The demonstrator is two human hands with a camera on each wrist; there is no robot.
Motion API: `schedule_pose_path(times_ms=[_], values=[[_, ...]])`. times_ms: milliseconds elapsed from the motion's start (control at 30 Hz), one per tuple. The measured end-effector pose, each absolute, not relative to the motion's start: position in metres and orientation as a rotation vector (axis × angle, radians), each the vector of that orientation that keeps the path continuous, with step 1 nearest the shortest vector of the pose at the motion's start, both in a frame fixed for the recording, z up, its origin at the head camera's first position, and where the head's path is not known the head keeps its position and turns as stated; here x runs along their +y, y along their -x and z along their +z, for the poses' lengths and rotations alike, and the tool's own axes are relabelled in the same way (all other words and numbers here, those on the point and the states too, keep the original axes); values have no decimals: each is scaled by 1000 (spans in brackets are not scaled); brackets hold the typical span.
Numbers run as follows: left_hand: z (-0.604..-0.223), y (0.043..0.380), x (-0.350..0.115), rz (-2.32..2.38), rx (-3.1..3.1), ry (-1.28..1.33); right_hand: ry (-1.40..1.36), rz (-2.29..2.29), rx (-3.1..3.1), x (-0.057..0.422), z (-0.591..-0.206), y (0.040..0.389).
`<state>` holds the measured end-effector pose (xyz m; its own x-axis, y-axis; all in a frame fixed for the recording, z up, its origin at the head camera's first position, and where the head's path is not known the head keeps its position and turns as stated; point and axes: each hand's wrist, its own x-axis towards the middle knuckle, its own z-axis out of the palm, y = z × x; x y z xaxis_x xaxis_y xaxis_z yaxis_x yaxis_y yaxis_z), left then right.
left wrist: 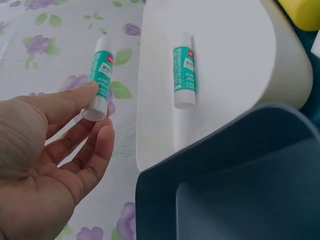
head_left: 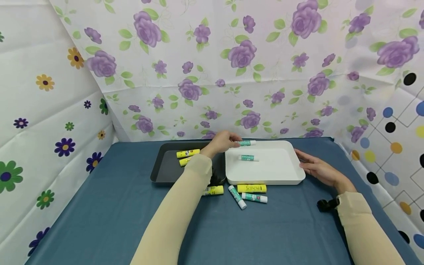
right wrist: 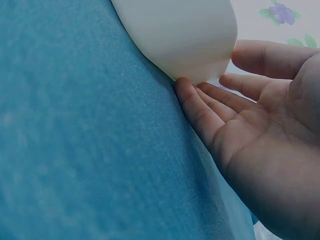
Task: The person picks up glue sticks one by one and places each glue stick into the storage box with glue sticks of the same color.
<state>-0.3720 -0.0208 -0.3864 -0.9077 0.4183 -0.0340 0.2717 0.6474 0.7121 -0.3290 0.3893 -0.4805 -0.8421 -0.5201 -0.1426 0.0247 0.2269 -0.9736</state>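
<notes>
My left hand (head_left: 221, 142) pinches a green-and-white glue stick (left wrist: 102, 75) between thumb and fingers, over the back left part of the white tray (head_left: 281, 173). Inside that tray lies a second green glue stick (head_left: 247, 158). With its fingers extended, my right hand (head_left: 319, 171) touches the tray's right side; the right wrist view shows the fingertips (right wrist: 184, 87) against the outer wall. To the left, a dark tray (head_left: 165, 171) holds yellow glue sticks (head_left: 187, 153), partly hidden by my left arm.
In front of the trays, on the blue cloth (head_left: 281, 228), lie two green glue sticks (head_left: 237, 197) and two yellow ones (head_left: 251, 188). The dark tray stands against the white tray's left side. Flowered sheets (head_left: 198, 55) hang behind the table.
</notes>
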Motion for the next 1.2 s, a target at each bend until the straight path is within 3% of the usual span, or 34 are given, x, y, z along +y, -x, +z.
schedule_pose_path(times_ms=[367,1200], values=[[-399,386,-8,1028,2685,-566,466,-1649,2068,391,-484,331],[-414,384,11,894,2759,-554,469,-1654,2065,393,-484,331]])
